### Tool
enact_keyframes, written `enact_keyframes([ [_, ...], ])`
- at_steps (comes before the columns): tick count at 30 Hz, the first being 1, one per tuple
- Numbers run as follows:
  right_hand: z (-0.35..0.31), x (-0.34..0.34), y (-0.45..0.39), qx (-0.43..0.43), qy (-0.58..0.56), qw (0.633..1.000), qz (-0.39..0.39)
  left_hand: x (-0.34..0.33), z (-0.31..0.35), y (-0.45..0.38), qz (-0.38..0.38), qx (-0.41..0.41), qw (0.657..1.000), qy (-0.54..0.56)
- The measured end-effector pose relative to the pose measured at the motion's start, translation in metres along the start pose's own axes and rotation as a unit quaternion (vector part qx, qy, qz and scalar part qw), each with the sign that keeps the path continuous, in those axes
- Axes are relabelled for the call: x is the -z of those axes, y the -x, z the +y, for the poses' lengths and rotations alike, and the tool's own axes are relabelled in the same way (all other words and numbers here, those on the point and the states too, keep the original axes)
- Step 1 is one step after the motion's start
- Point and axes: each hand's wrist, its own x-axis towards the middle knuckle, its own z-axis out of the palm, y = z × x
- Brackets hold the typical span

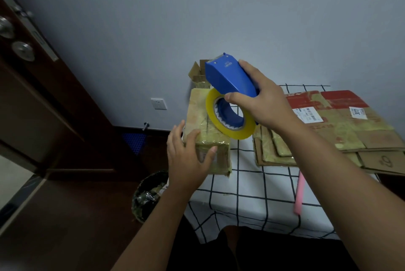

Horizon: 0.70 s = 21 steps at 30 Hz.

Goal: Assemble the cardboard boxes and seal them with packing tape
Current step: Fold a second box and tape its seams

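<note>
The left hand (188,157) lies spread on the near end of the taped box (208,130) at the worktop's (247,185) left edge. Just above, the right hand (260,102) grips the blue tape dispenser (230,78) with its yellow roll (228,128). Flattened cartons (341,126) lie toward the far right corner.

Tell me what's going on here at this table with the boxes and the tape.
A person is taping up cardboard boxes. Their left hand rests on the near end of an assembled box at the table's left edge, steadying it. Their right hand grips a blue tape dispenser with a yellow tape roll, held in the air above the box. Flattened cardboard boxes lie stacked on the checked tablecloth to the right.
</note>
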Motion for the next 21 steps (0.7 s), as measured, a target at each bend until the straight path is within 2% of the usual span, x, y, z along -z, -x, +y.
enact_keyframes([
  [4,0.001,0.000,0.000,-0.003,0.000,1.000,0.001,-0.005,0.000,-0.008,-0.014,-0.084,0.996,-0.011],
  [21,-0.001,-0.002,-0.001,0.005,0.009,1.000,-0.005,-0.008,0.002,-0.015,-0.003,-0.083,0.997,0.010],
])
